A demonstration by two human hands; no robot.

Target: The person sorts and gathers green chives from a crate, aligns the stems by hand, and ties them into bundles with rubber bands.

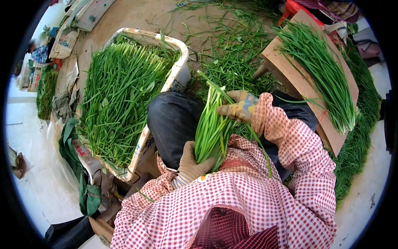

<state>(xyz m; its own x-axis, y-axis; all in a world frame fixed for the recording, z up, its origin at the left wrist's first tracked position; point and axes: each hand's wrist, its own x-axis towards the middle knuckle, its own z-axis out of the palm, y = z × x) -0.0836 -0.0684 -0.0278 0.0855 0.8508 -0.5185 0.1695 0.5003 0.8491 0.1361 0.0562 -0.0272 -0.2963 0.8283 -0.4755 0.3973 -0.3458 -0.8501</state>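
Observation:
A bunch of garlic chives (210, 126) stands over my lap, its pale stem ends pointing away from me. Around its lower, leafy part, my gloved left hand (191, 167) is closed. My gloved right hand (241, 106) is at the pale end, fingers pinched on a loose chive stalk (260, 146) whose long leaf trails down across my sleeve side. The right glove has yellow and blue-grey patches on it. Part of the left fingers is hidden behind the bunch.
At my left, a white plastic crate (182, 68) is packed with garlic chives (124, 99). To the right, a tied bundle of chives (321, 74) lies on a wooden board (271, 52). Loose green trimmings (236, 58) litter the floor ahead. More greens (356, 141) lie beyond the board.

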